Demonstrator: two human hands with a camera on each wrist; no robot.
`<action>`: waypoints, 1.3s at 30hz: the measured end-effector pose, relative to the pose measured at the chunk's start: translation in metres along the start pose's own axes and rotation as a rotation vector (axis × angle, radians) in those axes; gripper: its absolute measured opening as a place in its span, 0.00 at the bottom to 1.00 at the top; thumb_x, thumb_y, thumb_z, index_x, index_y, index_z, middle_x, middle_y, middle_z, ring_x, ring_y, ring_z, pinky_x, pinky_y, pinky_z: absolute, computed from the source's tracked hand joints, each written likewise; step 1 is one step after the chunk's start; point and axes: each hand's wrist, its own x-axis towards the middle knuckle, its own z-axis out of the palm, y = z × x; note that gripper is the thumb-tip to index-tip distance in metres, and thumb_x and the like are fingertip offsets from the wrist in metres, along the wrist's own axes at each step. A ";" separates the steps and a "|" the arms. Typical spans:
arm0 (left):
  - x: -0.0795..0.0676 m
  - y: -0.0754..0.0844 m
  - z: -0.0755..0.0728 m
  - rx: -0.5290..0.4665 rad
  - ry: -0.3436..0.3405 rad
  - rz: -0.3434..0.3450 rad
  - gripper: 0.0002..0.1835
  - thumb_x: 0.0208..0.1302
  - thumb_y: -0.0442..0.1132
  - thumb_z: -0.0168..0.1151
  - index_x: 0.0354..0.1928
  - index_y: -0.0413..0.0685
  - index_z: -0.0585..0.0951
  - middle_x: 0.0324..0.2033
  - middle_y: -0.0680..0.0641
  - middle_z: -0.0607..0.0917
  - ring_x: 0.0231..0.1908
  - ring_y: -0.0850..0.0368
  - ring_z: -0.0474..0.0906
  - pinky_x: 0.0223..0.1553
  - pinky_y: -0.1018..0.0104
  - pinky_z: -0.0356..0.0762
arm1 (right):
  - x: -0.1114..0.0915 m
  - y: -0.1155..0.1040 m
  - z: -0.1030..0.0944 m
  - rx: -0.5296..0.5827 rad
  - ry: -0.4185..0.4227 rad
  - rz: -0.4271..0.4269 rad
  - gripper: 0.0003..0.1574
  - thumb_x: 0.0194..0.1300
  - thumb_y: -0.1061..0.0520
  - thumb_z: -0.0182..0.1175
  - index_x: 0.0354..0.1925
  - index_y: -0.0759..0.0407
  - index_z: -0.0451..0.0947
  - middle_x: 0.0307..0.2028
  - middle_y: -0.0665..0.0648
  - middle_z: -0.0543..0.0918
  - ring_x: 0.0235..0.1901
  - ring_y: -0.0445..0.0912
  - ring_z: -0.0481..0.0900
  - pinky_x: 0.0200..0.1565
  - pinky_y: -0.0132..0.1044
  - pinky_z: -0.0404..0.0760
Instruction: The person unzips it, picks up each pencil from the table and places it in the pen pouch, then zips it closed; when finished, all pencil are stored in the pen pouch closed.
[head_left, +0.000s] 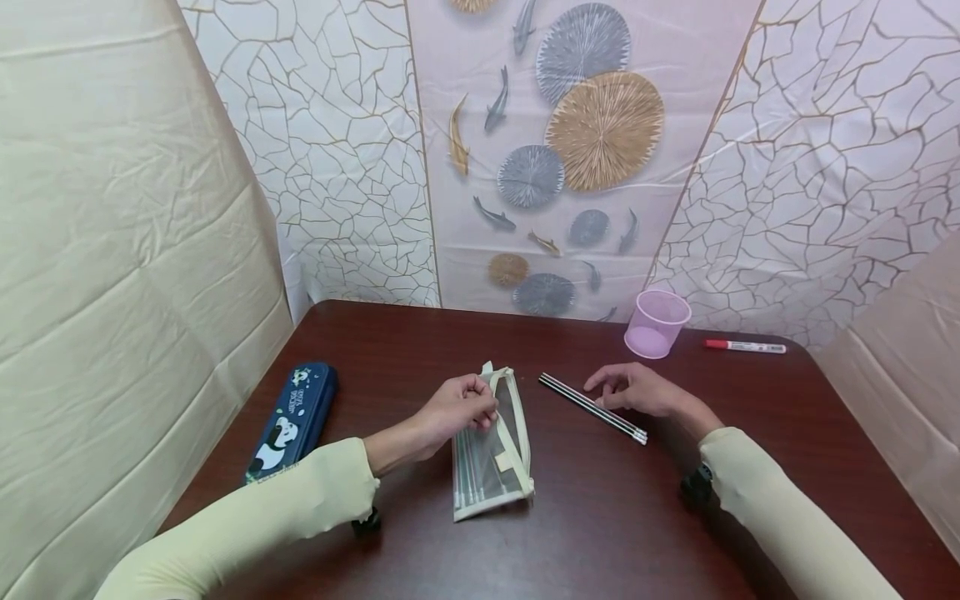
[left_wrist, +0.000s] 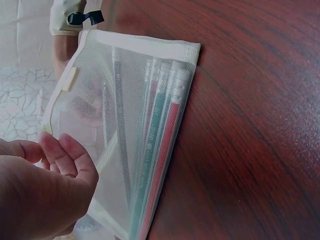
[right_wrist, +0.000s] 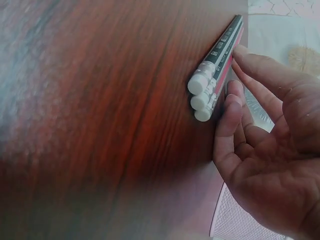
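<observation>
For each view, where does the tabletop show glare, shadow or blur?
Head: dark shadow on the tabletop by the right sleeve; left wrist: bluish glare toward the right edge; right wrist: pale glare on the left, tabletop blurring toward the bottom, pencils sharper.

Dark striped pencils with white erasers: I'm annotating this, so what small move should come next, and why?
Probably pinch the dark striped pencils with the right hand: it is close beside them, and the left hand seems to hold the cream-edged mesh pouch containing red and green pencils.
</observation>
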 end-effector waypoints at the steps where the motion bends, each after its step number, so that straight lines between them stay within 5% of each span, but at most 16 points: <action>1: 0.000 0.000 0.000 0.000 0.001 0.000 0.02 0.71 0.32 0.58 0.41 0.42 0.74 0.31 0.50 0.84 0.30 0.62 0.80 0.38 0.70 0.83 | 0.000 0.000 0.000 -0.004 0.002 -0.006 0.20 0.65 0.62 0.73 0.54 0.64 0.84 0.31 0.63 0.84 0.33 0.46 0.80 0.36 0.30 0.78; 12: -0.001 0.005 0.000 0.005 0.001 -0.008 0.02 0.73 0.33 0.58 0.41 0.43 0.75 0.32 0.49 0.85 0.31 0.61 0.81 0.39 0.70 0.84 | 0.000 -0.009 -0.002 0.001 -0.001 -0.003 0.20 0.64 0.69 0.68 0.54 0.67 0.82 0.31 0.66 0.82 0.30 0.44 0.76 0.31 0.30 0.76; 26: 0.003 0.002 0.001 -0.001 0.006 -0.019 0.02 0.71 0.32 0.58 0.40 0.44 0.75 0.30 0.50 0.85 0.29 0.62 0.81 0.37 0.71 0.84 | 0.012 -0.018 0.004 -0.408 0.111 0.109 0.23 0.59 0.65 0.70 0.51 0.46 0.84 0.39 0.54 0.87 0.38 0.47 0.81 0.41 0.41 0.78; 39: 0.003 0.001 0.002 -0.001 0.002 -0.010 0.04 0.69 0.31 0.60 0.42 0.41 0.75 0.29 0.50 0.84 0.29 0.62 0.80 0.37 0.70 0.84 | 0.019 -0.018 0.003 -0.476 0.102 0.095 0.24 0.55 0.63 0.74 0.49 0.47 0.82 0.36 0.52 0.88 0.36 0.48 0.81 0.38 0.42 0.79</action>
